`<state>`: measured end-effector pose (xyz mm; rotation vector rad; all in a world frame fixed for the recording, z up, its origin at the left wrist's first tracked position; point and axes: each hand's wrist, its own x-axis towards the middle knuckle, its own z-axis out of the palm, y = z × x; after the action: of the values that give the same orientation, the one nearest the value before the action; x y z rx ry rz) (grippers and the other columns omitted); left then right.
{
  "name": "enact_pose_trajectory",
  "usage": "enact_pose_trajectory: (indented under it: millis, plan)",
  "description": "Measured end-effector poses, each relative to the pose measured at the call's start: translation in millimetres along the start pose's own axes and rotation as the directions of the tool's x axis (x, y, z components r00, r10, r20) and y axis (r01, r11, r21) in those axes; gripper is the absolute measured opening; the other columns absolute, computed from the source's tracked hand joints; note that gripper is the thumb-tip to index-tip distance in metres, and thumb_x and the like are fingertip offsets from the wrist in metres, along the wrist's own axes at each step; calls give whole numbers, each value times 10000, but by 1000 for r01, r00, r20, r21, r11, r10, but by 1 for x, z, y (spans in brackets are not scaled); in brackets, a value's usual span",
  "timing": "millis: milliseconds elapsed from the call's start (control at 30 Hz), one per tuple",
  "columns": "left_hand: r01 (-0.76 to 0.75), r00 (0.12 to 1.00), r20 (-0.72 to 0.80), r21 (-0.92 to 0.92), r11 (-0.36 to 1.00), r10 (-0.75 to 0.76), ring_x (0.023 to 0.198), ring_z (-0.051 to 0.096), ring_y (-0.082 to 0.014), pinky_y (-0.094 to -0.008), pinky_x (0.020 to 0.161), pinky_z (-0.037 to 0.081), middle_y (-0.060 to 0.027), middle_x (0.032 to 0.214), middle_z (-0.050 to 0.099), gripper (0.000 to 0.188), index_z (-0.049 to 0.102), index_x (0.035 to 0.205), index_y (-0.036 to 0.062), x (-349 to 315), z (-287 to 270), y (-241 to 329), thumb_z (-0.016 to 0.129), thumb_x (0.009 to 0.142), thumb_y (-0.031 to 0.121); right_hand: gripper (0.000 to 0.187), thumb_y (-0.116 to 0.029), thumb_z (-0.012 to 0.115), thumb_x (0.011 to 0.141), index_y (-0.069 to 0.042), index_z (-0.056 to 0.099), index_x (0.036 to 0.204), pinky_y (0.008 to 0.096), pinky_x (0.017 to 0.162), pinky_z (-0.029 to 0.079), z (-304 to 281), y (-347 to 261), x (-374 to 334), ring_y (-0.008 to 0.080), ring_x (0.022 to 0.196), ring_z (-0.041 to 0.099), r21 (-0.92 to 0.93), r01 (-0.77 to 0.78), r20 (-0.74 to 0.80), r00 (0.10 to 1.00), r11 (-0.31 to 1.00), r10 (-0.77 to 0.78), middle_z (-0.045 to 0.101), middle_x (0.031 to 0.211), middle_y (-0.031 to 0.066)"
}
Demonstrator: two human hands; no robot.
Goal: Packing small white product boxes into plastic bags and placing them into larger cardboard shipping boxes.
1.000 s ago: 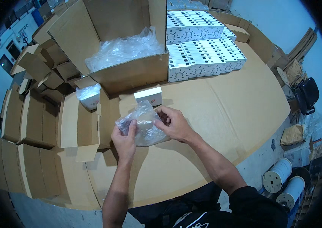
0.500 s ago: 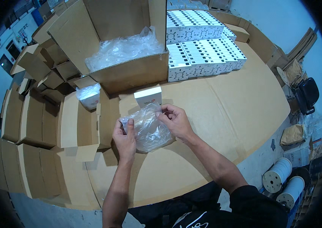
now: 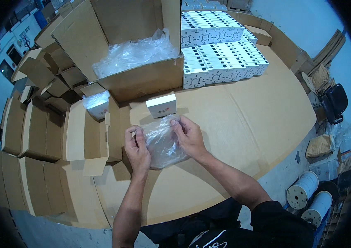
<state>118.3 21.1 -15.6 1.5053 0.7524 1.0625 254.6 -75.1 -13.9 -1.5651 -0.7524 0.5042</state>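
A clear plastic bag [image 3: 164, 144] hangs between my two hands, just above the cardboard-covered table. My left hand [image 3: 138, 151] pinches its left upper edge, thumb on top. The right upper edge is gripped between the thumb and fingers of my right hand [image 3: 188, 136]. Right behind the bag stands a small white box [image 3: 161, 106], apart from both hands. To the left, an open brown carton [image 3: 94, 136] has another white box [image 3: 98, 106] in clear plastic at its far end.
A large open carton [image 3: 148, 84] full of clear plastic bags [image 3: 138, 53] stands at the back. Stacked white printed boxes [image 3: 221, 62] are beside it on the right. Several open brown cartons [image 3: 39, 132] crowd the left side. Cable spools [image 3: 303, 190] are on the floor at right.
My right hand has shifted slightly downward and now holds the bag's right edge more fully. The bag's top has dropped a little, showing more of the white box behind it.
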Motion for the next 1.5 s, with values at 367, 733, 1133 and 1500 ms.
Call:
enact_pose_trajectory:
  millis: [367, 733, 1133, 1500]
  plan:
    - [-56, 996, -63, 84, 995, 61, 847, 504, -106, -262, 787, 443, -31, 887, 564, 265, 575, 989, -3, 4, -7, -3, 489, 1071, 234, 285, -218, 721, 925, 24, 620, 814, 326, 518, 419, -8, -13, 6, 105, 547, 481, -188, 100, -12, 995, 977, -104, 578, 595, 121]
    - [253, 966, -23, -104, 962, -256, 679, 594, -75, -210, 557, 448, -61, 871, 648, 256, 513, 1150, 9, -11, 6, 11, 581, 1033, 226, 236, -177, 743, 905, 25, 633, 855, 302, 515, 427, 7, 0, 3, 53, 583, 507, -63, 89, -26, 996, 994, -91, 618, 619, 70]
    - [201, 978, 113, -289, 936, -175, 804, 646, -102, -244, 717, 521, -41, 906, 688, 319, 599, 1129, 0, -2, -3, 5, 768, 894, 136, 239, -168, 658, 975, 33, 643, 847, 292, 545, 443, 7, 3, 4, 79, 597, 538, 0, 157, -147, 977, 988, -155, 610, 631, 69]
    - [212, 909, 348, 82, 974, -228, 899, 665, -141, -300, 826, 536, -65, 964, 708, 362, 651, 1069, 7, -1, -9, 15, 849, 777, 89, 152, -136, 633, 987, 0, 696, 1011, 220, 678, 495, -42, -8, 36, 71, 773, 631, 379, 52, -28, 999, 924, -45, 709, 896, 33]
